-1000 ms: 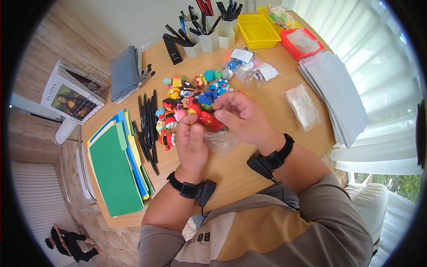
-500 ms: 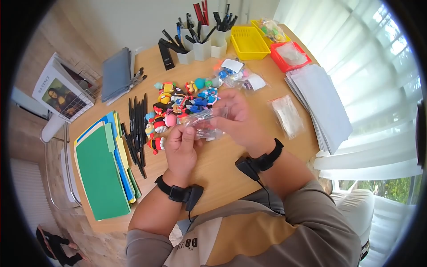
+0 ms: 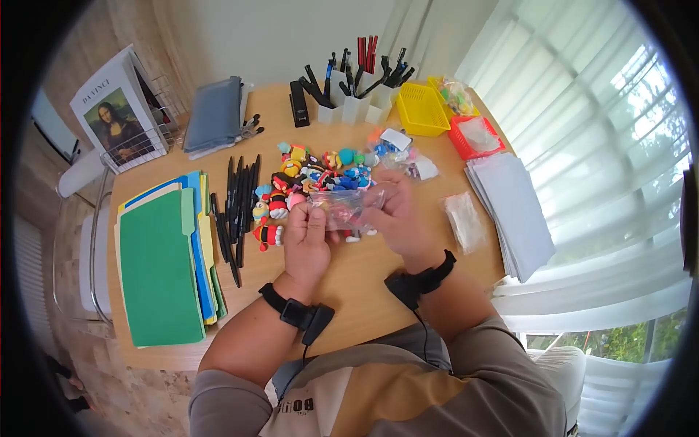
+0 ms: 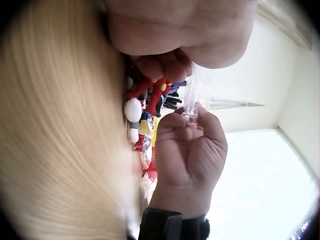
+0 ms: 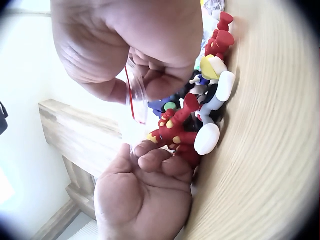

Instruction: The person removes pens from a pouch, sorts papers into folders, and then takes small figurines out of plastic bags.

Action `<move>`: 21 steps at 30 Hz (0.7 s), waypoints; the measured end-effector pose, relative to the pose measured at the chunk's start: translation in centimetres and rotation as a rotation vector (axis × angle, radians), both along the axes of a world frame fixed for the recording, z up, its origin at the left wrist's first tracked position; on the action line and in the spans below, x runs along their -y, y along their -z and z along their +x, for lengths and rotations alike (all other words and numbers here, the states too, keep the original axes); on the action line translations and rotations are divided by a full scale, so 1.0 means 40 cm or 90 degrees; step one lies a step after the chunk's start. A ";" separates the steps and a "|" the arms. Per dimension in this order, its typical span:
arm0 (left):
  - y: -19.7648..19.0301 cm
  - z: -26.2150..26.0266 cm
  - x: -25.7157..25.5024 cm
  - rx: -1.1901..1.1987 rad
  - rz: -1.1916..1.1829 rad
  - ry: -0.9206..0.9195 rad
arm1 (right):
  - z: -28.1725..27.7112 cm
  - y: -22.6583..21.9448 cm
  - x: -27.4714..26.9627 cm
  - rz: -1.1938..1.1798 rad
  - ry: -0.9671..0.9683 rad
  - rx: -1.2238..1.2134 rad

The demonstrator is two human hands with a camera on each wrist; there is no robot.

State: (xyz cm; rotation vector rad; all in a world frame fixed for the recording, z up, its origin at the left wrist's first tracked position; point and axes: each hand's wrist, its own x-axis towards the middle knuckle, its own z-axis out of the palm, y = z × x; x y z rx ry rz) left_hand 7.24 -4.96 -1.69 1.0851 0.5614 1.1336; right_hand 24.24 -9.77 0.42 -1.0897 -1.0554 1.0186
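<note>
A clear plastic zip bag (image 3: 341, 210) with a red line along one edge is stretched between the two hands, above the near side of a pile of toy figures (image 3: 320, 175). My left hand (image 3: 306, 244) pinches one end between thumb and curled fingers. At the other end, my right hand (image 3: 399, 222) pinches the plastic, its thumb and fingertips meeting on it in the left wrist view. Behind the bag in the right wrist view lies a red figure (image 5: 172, 130) with yellow spots, close by the left fingertips.
Black pens (image 3: 237, 204) and a stack of folders (image 3: 164, 266) lie to the left. Pen holders (image 3: 355, 109), a yellow basket (image 3: 422, 109) and a red basket (image 3: 473, 138) stand at the back. Right of the hands are a packet of clear bags (image 3: 464, 222) and grey envelopes (image 3: 510, 215).
The bag hung low between the hands at first; it has come up and is now drawn out between them, with the right hand pinching its end. The head view has shifted.
</note>
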 end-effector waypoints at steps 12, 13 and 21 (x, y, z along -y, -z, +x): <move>0.021 -0.004 -0.011 -0.007 0.004 0.002 | -0.013 -0.003 -0.001 0.106 0.033 -0.043; 0.024 -0.004 -0.013 -0.019 0.009 -0.003 | 0.001 0.004 -0.006 0.105 0.078 -0.107; -0.017 -0.011 -0.001 0.046 -0.076 0.074 | 0.001 0.009 0.000 0.088 0.100 -0.181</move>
